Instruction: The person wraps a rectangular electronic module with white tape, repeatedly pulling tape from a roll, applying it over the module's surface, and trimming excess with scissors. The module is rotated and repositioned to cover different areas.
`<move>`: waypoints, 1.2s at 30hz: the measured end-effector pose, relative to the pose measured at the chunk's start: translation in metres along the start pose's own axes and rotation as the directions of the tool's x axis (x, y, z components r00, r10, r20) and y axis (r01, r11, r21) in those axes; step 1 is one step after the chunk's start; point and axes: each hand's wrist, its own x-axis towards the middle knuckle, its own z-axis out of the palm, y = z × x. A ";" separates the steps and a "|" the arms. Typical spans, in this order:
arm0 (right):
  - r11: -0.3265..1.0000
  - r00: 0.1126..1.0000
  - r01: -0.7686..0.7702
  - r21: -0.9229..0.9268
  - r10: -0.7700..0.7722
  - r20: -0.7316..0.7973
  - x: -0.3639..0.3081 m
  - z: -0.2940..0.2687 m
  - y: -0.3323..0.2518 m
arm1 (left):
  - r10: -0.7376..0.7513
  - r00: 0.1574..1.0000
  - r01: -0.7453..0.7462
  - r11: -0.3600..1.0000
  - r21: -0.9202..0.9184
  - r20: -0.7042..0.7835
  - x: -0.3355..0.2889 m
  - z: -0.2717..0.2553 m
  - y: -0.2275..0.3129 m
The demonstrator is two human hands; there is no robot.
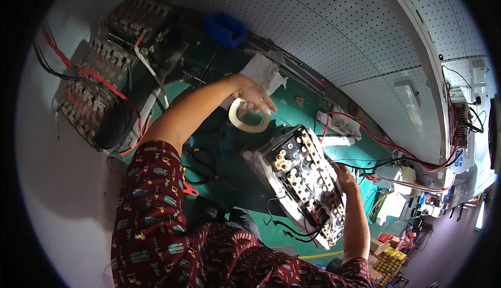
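Note:
My left hand (pixel 253 95) is closed on a roll of cream-coloured tape (pixel 238 122), gripping its upper rim. The roll hangs above the green bench, near the far end of a block-shaped electrical assembly (pixel 308 183). Rows of metal terminals, white fittings and dark wires cover the upper face of that block, and pale wrapping shows along its side. A thin strand seems to run from the left fingers toward the block's far corner; I cannot tell if it is tape. My right hand (pixel 344 177) lies against the block's right side, its fingers mostly hidden behind the edge.
Larger terminal-covered units (pixel 96 87) with red and black cables stand at left. A blue bin (pixel 225 29) sits by the perforated wall panel (pixel 313 32). White cloth (pixel 263 71) lies on the green bench (pixel 300 115). Dark-handled pliers (pixel 206 175) lie nearby. Red and black cables (pixel 386 142) cross at right.

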 end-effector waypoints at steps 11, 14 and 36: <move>0.998 0.954 -0.004 -0.065 -0.015 -0.299 -0.018 0.005 0.040 | 0.138 0.963 -0.163 0.982 -0.092 -0.231 -0.043 0.048 -0.084; 0.994 0.953 0.103 0.022 -0.092 -0.287 -0.026 0.000 0.053 | 0.104 0.915 -0.169 0.976 -0.138 -0.390 -0.060 0.082 -0.104; 0.586 0.805 0.530 0.613 -0.575 -0.147 -0.247 0.096 -0.008 | 0.152 0.616 -0.513 0.822 -0.248 -0.773 -0.043 0.276 -0.193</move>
